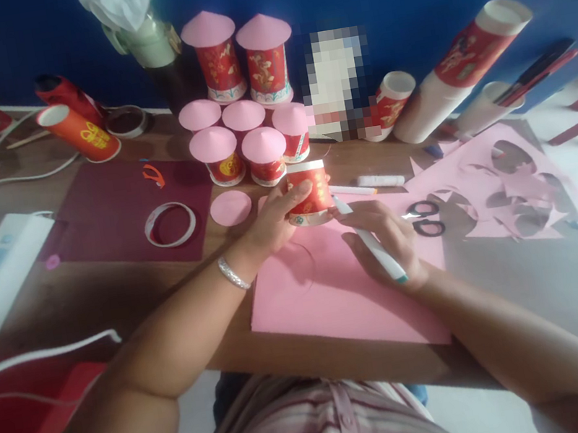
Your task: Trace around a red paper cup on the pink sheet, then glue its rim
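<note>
My left hand (279, 219) is wrapped around a red paper cup (318, 193) with gold print. Small green marks show on the cup's white lower band. In my right hand (387, 234) is a white marker (381, 254) with a green end, its tip close to the cup's right side; whether it touches I cannot tell. Below both hands lies a pink paper sheet (330, 305) with a faint curved line. Just beyond the cup stand several red cups with pink cone roofs (263, 147). A pink disc (231, 208) rests left of my left hand.
Pink paper scraps with round holes (483, 193) and scissors (426, 218) lie at right. Another marker (381, 181) lies behind my right hand. A cut cup ring (170, 225) sits on a maroon sheet (97, 217). A power strip (12, 268) with cables occupies the left.
</note>
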{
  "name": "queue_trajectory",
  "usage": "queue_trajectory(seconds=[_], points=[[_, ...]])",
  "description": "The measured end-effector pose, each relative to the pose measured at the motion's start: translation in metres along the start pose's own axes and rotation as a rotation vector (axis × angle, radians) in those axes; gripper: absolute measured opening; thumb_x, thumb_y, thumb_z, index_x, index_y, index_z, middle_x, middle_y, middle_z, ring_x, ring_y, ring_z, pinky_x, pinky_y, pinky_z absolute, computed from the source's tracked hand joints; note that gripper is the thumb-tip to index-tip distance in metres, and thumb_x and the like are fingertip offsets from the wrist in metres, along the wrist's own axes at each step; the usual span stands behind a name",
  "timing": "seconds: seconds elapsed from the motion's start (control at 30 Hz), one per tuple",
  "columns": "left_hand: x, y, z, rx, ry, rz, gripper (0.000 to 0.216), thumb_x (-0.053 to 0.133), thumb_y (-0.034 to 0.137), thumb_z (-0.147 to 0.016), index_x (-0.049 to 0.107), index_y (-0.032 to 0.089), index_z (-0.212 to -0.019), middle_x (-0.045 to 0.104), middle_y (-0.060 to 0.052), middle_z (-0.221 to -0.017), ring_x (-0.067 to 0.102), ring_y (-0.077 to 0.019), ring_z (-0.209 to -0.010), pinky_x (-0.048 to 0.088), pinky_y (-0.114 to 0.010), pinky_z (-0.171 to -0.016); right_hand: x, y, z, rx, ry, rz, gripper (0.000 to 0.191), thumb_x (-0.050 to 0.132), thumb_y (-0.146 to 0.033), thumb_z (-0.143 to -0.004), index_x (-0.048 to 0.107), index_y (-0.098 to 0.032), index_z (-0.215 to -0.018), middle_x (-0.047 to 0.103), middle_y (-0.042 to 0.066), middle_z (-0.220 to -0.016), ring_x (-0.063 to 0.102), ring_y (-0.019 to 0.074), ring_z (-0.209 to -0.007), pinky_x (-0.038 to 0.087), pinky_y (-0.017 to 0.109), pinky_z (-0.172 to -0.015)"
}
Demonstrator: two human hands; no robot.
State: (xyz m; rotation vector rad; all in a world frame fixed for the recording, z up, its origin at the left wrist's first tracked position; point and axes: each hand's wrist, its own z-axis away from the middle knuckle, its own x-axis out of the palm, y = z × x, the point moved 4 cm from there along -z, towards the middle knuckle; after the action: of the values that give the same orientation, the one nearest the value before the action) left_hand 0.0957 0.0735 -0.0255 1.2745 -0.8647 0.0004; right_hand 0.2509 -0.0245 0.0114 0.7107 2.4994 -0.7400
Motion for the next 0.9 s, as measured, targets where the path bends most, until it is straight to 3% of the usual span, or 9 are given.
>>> queue_trajectory(seconds=[0.23,0.47,0.67,0.9], points=[[0.005,0.002,0.002,-0.045,0.039,0.012,0.039,0.09,0.042,-0.078,0.071,0.018,-0.103,0.074,-0.004,-0.097,0.073,-0.0214,-0.096,0.057,-0.035,-0.087,-0.002,-0.002,-0.001,-0.009,-0.008,0.015,0.032,0.062,-0.023,-0.103,0.06,-0.024,-0.135,0.076,0.01,-0.11,0.078,0.0246,-0.097,0.067,0.039,-0.075],[-0.006,-0.005,-0.001,-0.05,0.103,0.031,0.043,0.091,0.04,-0.077,0.071,0.017,-0.107,0.074,-0.005,-0.103,0.07,-0.0195,-0.099,0.055,-0.034,-0.09,-0.003,-0.002,-0.003,0.031,0.045,0.01,0.034,0.065,-0.013,-0.098,0.058,-0.024,-0.129,0.08,0.007,-0.104,0.079,0.0227,-0.092,0.064,0.036,-0.074],[-0.002,0.001,0.004,-0.029,0.109,-0.031,0.032,0.088,0.04,-0.08,0.073,0.019,-0.098,0.072,-0.003,-0.098,0.069,-0.018,-0.095,0.054,-0.032,-0.089,-0.009,-0.006,-0.01,-0.036,0.031,0.064,0.022,0.063,-0.009,-0.097,0.063,-0.024,-0.114,0.069,0.002,-0.088,0.07,0.0163,-0.073,0.059,0.028,-0.061],[-0.001,0.001,0.002,-0.004,0.101,0.046,0.032,0.088,0.042,-0.08,0.073,0.02,-0.098,0.071,-0.002,-0.097,0.068,-0.0163,-0.096,0.054,-0.03,-0.091,-0.007,-0.007,-0.011,-0.028,0.036,0.057,0.027,0.064,-0.004,-0.095,0.065,-0.021,-0.117,0.071,0.003,-0.087,0.07,0.0158,-0.071,0.058,0.027,-0.061]])
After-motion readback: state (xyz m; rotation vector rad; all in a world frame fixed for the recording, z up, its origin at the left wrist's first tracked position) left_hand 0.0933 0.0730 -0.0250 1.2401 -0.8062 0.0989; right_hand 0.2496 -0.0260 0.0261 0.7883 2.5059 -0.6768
